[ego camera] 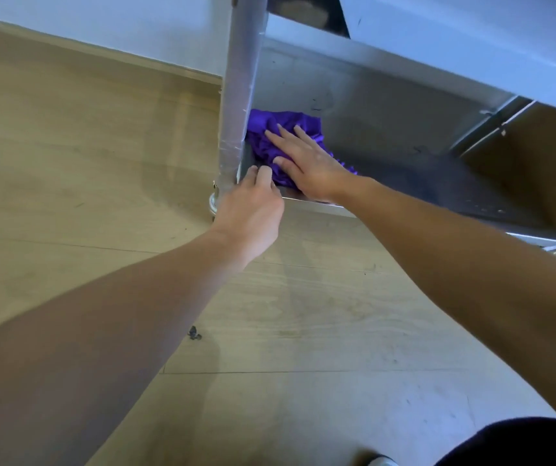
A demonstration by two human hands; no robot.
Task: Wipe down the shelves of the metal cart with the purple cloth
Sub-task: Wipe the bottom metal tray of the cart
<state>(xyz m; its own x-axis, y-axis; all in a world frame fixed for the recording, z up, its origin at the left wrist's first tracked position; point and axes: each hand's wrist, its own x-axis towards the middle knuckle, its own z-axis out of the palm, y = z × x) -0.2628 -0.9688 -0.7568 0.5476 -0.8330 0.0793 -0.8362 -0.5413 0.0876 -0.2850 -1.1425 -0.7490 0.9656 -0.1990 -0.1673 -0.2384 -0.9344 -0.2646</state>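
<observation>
Purple cloth (263, 142) bunched in the near-left corner of the bottom shelf (387, 153) of the metal cart (438, 79), touching the corner post (239, 95). Right hand (307, 163) flat on cloth, fingers spread, palm pressing down. Left hand (253, 210) at the shelf's front edge just beside the post, fingers curled over the lip, gripping the edge; not touching cloth as far as visible. Shelf bare toward the right and back, open room there. Upper shelf (471, 38) overhanging close above. Caster (214, 205) under the post. Wood floor (68, 163) in front, small dark speck (194, 332) on it. Baseboard wall (101, 25) at left.
</observation>
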